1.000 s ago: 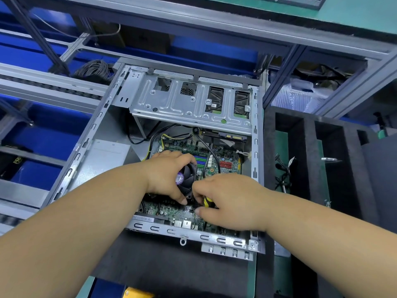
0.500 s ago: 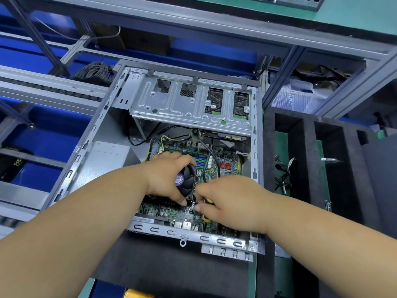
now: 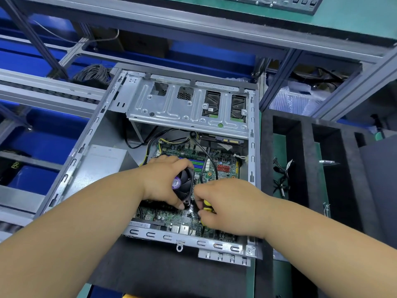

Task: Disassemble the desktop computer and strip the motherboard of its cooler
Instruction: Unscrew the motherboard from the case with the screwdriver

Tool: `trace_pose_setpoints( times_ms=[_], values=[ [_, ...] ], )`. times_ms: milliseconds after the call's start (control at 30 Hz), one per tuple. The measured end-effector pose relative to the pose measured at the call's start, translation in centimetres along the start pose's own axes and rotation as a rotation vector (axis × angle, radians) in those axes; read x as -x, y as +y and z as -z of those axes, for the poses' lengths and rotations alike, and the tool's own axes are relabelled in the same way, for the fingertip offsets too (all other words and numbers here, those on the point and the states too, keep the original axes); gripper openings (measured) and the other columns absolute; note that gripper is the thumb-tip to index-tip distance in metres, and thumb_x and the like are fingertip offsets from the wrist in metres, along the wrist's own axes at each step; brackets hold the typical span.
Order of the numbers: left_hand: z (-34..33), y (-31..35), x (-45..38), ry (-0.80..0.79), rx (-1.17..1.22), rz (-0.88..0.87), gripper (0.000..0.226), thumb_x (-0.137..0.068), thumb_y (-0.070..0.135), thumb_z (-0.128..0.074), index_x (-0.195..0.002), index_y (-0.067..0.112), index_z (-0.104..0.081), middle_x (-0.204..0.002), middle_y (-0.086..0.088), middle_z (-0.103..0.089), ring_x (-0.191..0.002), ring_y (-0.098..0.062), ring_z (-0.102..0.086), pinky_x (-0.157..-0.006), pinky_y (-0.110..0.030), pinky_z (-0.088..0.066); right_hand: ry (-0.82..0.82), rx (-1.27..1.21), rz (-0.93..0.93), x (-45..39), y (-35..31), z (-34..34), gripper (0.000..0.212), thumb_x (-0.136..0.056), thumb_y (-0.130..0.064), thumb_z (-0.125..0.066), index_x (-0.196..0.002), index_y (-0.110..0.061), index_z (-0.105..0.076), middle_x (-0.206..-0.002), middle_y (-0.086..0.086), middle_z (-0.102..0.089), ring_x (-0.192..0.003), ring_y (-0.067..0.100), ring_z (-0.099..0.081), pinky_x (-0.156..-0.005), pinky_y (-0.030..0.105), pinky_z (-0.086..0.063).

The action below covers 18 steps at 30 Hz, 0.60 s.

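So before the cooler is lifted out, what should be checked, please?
1. Left hand grips the black cooler fan with purple label: ok.
2. Right hand holds the yellow-and-black screwdriver: ok.
3. Screwdriver tip seated in a screw: cannot tell, hidden.
4. All cooler screws loosened: cannot tell.
5. Black cable over the green motherboard clear of the fan: cannot tell.

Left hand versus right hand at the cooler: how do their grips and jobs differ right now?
The left hand curls around the black cooler fan, thumb at its near corner; the right hand pinches a yellow-and-black screwdriver just right of the fan. The left grips the part itself, the right a tool. Both work inside the open case, over the motherboard.
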<state>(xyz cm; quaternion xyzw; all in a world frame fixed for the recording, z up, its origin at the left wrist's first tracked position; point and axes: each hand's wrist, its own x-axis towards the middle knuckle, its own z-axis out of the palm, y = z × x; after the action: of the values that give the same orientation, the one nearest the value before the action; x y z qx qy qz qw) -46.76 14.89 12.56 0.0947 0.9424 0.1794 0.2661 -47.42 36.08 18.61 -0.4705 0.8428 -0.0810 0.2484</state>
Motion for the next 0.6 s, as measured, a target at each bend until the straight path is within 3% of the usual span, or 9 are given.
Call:
trace_pose_setpoints(
  times_ms=[133,367,600],
  values=[
    [0.02,0.00,0.01,-0.001,0.005,0.000,0.095,-0.053,0.059,-0.084,-0.131,0.043,-0.033,-0.122,0.011,-0.044,-0.118,-0.015,-0.036,-0.105,-0.037,-0.031,-0.014,-0.051,0.002,0.31,-0.04,0.28,0.015,-0.083,-0.039,-0.055,-0.094,-0.029,-0.054,-0.091,-0.010,-0.053,-0.081,0.015,-0.049,-0.069,0.032,-0.044],
    [-0.02,-0.10,-0.05,-0.008,0.007,0.005,0.095,-0.051,0.060,-0.084,-0.129,0.044,-0.033,-0.123,0.012,-0.043,-0.119,-0.015,-0.036,-0.105,-0.038,-0.032,0.031,-0.073,-0.016,0.29,0.01,0.43,0.012,-0.085,-0.036,-0.054,-0.092,-0.026,-0.054,-0.085,-0.009,-0.050,-0.078,0.016,-0.048,-0.068,0.032,-0.043],
    [0.04,-0.11,-0.06,-0.013,0.008,0.003,0.096,-0.051,0.060,-0.084,-0.131,0.044,-0.032,-0.122,0.013,-0.042,-0.118,-0.015,-0.036,-0.106,-0.037,-0.032,-0.019,-0.024,-0.002,0.16,-0.10,0.27,0.016,-0.088,-0.037,-0.051,-0.098,-0.025,-0.053,-0.094,-0.006,-0.054,-0.084,0.019,-0.050,-0.071,0.034,-0.046]
  ],
)
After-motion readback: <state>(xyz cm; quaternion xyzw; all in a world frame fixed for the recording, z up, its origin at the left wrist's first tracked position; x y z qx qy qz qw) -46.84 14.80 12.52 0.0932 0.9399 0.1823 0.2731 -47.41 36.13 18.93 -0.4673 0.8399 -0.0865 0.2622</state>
